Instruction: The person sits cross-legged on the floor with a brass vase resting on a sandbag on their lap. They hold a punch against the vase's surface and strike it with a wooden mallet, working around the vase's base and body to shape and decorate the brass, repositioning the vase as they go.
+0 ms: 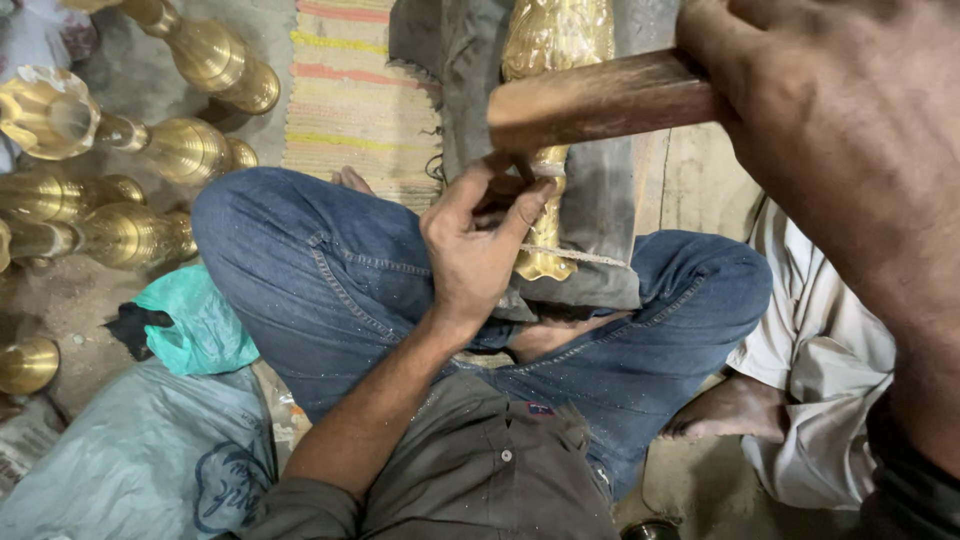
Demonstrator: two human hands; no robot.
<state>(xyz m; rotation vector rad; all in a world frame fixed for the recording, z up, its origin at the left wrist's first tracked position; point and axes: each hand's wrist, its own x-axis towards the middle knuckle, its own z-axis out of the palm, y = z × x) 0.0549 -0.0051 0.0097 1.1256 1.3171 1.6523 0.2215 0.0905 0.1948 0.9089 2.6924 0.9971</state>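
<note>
The left hand [475, 245] is pinching a small chisel [522, 172] against the brass piece [548, 150]; the right hand [800, 90] is gripping the wooden mallet [600, 100] just above the left fingertips. Steady, square strikes appear advisable.

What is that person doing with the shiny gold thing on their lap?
A person sits cross-legged with a brass piece lying on a dark cloth over their legs. The left hand pinches a small tool against it, and the right hand holds a wooden handle above. More brass vases lie nearby.
</note>
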